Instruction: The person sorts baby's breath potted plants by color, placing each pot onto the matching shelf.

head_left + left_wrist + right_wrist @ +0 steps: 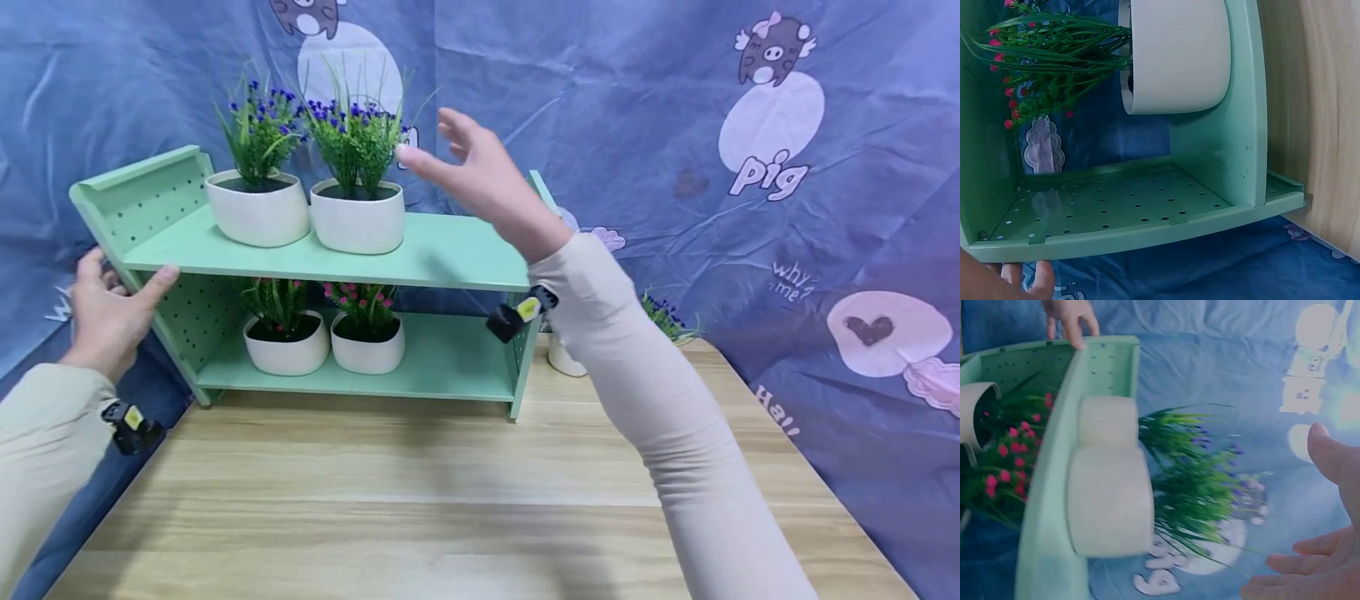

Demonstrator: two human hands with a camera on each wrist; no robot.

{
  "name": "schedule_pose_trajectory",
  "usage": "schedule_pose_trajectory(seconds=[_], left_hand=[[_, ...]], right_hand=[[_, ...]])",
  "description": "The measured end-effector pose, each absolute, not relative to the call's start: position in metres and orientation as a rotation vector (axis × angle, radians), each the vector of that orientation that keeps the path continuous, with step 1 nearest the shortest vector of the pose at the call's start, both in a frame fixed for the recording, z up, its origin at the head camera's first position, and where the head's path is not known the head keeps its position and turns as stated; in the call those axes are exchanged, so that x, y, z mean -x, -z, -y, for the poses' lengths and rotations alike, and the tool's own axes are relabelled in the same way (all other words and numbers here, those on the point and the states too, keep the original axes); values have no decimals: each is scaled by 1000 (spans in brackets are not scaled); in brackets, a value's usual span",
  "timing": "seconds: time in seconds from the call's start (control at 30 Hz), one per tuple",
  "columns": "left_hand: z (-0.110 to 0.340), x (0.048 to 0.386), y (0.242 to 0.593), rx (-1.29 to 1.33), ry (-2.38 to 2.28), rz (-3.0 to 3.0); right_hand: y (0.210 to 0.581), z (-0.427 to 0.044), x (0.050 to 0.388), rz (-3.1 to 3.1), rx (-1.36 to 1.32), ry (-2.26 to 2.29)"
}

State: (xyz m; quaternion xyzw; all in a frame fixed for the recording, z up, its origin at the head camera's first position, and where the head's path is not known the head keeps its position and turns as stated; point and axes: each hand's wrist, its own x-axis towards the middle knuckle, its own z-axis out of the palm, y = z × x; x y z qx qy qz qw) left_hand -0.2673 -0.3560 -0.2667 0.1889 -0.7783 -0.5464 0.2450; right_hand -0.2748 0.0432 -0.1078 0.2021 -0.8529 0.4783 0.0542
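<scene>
In the head view, the right hand (495, 179), spread and empty, hovers just beside the right purple-flowered pot (357, 220) of the green shelf's (472, 250) upper board, toward the shelf's right end, nearer that pot than the left hand (111, 315), which grips the shelf's left end. The left wrist view shows that hand's fingertips (1044, 275) outside the shelf's end panel (1119, 215), a pink-flowered pot (1182, 56) within. In the right wrist view, the left purple-flowered pot (1109, 419) stands next along the shelf's long axis.

Upper shelf (472, 242) free at right, white pots (357, 223) as obstacles at left.
</scene>
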Motion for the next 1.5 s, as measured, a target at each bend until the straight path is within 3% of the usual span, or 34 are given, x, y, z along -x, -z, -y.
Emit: schedule_pose_trajectory(seconds=[0.37, 0.6, 0.93, 1.5], left_hand=[[358, 268, 265, -512, 1483, 2109], [359, 268, 263, -531, 1493, 2117], [359, 268, 262, -523, 1501, 2109], [356, 269, 267, -519, 1539, 2070]], right_hand=[[101, -123, 243, 2401, -590, -1471], [119, -175, 235, 2335, -428, -1480], [189, -237, 231, 2346, -197, -1401], [345, -265, 224, 2257, 328, -1444]])
